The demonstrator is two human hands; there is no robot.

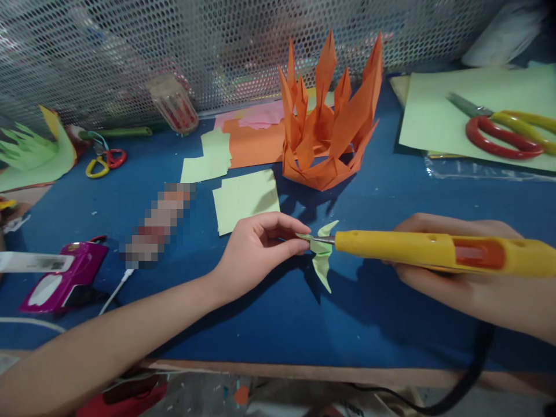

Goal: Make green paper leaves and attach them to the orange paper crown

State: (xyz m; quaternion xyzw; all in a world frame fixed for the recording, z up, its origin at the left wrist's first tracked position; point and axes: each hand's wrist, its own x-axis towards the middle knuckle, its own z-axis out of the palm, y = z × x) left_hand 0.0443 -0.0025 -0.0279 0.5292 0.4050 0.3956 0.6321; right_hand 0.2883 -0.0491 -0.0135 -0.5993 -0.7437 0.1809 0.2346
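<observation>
Between thumb and fingers, my left hand (264,249) pinches a small folded light-green paper piece (322,260) with pointed, curving ends. My right hand (456,284) is wrapped round a yellow hot glue gun (391,250), which hides part of the fingers. The gun points left, and its metal nozzle meets the paper close to my left fingertips. Whether glue is coming out cannot be made out. Behind my hands stands an orange folded-paper crown (324,168) with several tall points. Light-green paper squares (247,200) lie just beyond my left hand.
Red-and-yellow scissors (504,133) rest on green sheets (434,110) at the right. Further left are small scissors (106,162), a clear jar (174,104), a purple item (65,278) and a white cable (117,289). A perforated metal screen (243,52) bounds the blue table (278,324) behind.
</observation>
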